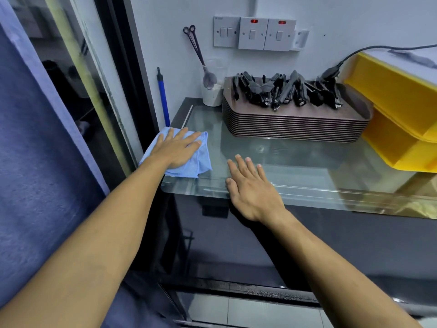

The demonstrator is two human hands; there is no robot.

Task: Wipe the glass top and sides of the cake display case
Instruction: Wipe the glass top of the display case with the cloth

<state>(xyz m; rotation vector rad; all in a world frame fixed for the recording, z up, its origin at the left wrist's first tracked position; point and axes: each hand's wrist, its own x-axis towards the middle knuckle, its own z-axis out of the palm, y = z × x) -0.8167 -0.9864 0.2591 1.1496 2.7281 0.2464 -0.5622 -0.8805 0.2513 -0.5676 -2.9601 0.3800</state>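
The display case's glass top (295, 162) runs across the middle of the view, with its dark front side (272, 245) below. A light blue cloth (201, 159) lies on the top's near left corner. My left hand (176, 147) presses flat on the cloth, fingers straight and spread. Just to the right, my right hand (250, 185) rests flat on the front edge of the glass with straight fingers and holds nothing.
A stack of brown trays (295, 124) carrying several black tongs sits at the back of the top. Beside it stand a cup with tongs (211, 91) and yellow bins (397, 124) at right. A blue-handled tool (163, 95) leans on the wall. A glass door (71, 79) is at left.
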